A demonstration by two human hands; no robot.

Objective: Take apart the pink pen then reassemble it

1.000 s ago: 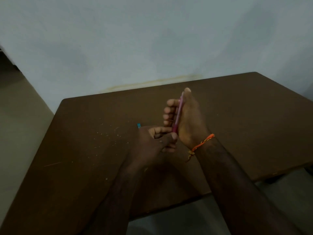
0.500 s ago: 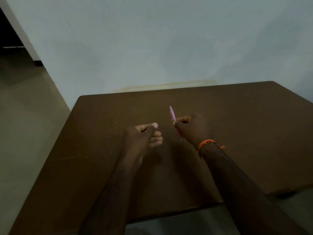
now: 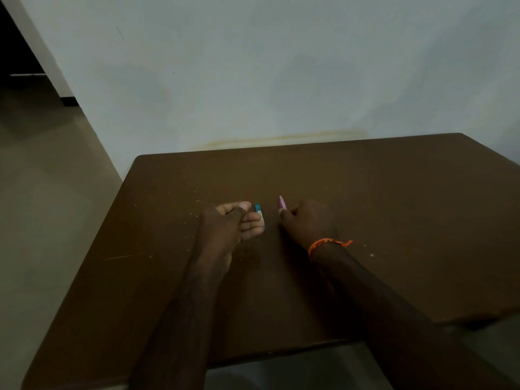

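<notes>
My right hand (image 3: 308, 225) rests on the brown table (image 3: 394, 220), closed around the pink pen (image 3: 282, 204). Only the pen's short pointed end sticks out past the knuckles, aimed away from me. My left hand (image 3: 232, 222) lies a short gap to the left, palm turned right. Its fingers are curled and the thumb presses on the index finger. I see nothing between them. A small teal and white piece (image 3: 258, 211) lies on the table against the left fingertips, between the two hands.
An orange thread bracelet (image 3: 326, 243) circles my right wrist. Pale crumbs (image 3: 194, 201) dot the tabletop left of the hands. A pale wall (image 3: 281, 80) stands right behind the table's far edge, and the floor (image 3: 42, 192) drops away on the left.
Both hands gripped the upright pen together a second ago. They have separated and lowered to the table, the pen staying in my right hand. The teal piece now shows by my left fingertips.
</notes>
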